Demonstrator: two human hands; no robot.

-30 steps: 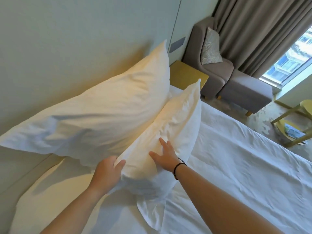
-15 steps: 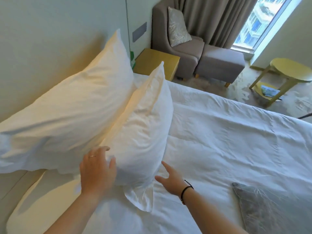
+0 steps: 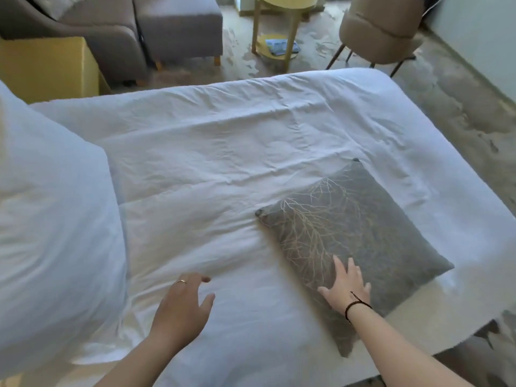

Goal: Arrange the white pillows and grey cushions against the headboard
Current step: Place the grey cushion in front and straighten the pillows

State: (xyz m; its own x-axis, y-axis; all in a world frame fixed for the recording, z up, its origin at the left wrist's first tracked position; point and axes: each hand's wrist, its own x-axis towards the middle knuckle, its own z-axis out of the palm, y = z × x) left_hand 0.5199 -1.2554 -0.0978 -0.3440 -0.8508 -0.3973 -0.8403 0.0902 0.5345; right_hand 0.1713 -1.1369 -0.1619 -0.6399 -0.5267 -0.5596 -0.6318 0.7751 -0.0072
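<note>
A grey cushion [image 3: 351, 241] with a pale branch pattern lies flat on the white bed [image 3: 223, 152], toward its right side. My right hand [image 3: 346, 289] lies on the cushion's near edge with fingers spread and straight. My left hand [image 3: 181, 303], fingers relaxed and holding nothing, hovers over the sheet to the cushion's left. A white pillow [image 3: 55, 233] fills the left edge of the view, blurred; the headboard is out of sight.
Beyond the bed stand a yellow bedside cabinet [image 3: 47, 68], a grey armchair with footstool [image 3: 156, 26], a yellow round side table [image 3: 279, 32] and a beige chair [image 3: 385, 32]. Patterned carpet lies to the right of the bed.
Both hands have left the white pillows. The view has swung right to the grey cushion, and my right hand has come down onto its near edge.
</note>
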